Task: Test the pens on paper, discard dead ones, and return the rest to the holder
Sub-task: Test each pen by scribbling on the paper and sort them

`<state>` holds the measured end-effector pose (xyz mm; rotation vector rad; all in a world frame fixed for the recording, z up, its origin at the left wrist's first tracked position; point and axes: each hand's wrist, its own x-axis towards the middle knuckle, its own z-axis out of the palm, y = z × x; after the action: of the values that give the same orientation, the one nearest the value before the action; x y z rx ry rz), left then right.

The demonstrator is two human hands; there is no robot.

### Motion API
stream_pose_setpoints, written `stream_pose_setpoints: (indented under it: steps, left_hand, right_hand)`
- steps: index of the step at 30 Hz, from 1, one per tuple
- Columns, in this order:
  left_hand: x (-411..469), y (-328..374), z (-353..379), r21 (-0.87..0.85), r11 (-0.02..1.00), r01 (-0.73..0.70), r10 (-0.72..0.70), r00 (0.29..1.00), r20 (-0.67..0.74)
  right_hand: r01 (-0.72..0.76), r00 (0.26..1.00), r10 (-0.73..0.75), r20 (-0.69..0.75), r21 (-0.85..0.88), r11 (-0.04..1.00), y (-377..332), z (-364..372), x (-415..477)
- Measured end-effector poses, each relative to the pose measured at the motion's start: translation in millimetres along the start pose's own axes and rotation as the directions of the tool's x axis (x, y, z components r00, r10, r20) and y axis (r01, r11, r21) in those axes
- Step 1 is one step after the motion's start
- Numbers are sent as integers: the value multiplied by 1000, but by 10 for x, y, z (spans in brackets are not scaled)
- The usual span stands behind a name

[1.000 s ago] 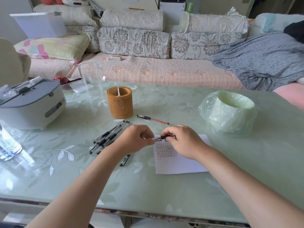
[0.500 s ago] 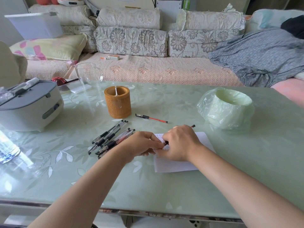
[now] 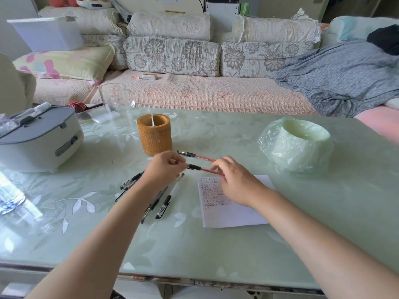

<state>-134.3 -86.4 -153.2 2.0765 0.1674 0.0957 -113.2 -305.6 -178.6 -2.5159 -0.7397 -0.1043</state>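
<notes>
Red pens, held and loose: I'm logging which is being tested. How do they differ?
The held red pen is pinched at its dark end by the left hand and at its red end by the right hand; the loose red pen lies untouched on the table. The held red pen is by the paper's top edge; the loose red pen lies farther back, nearer the holder. Both have red barrels, dark ends pointing left.

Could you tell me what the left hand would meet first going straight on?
Likely the red pen held by the right hand, its black end just ahead of the left hand; contact unclear.
</notes>
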Motion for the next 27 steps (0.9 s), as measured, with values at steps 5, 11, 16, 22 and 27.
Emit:
stream_pose_setpoints:
  steps: [5, 11, 16, 22, 27]
  left_hand:
    - [71, -150, -129, 172, 977, -127, 129, 992, -3]
    - [80, -404, -417, 475, 873, -109, 164, 984, -76]
    - [3, -542, -555, 587, 804, -96, 115, 993, 5]
    - [-81, -532, -566, 666, 732, -144, 162, 986, 34]
    - [-77, -533, -536, 724, 678, -124, 163, 986, 16]
  right_hand:
    - [-50, 994, 56, -93, 66, 997, 91, -36, 106]
    - [-139, 974, 126, -186, -60, 989, 118, 56, 329]
    - [-165, 976, 138, -167, -158, 974, 78, 197, 471]
    - [-156, 972, 115, -203, -201, 967, 33, 344, 591]
    - [-155, 980, 111, -165, -286, 946, 17, 384, 623]
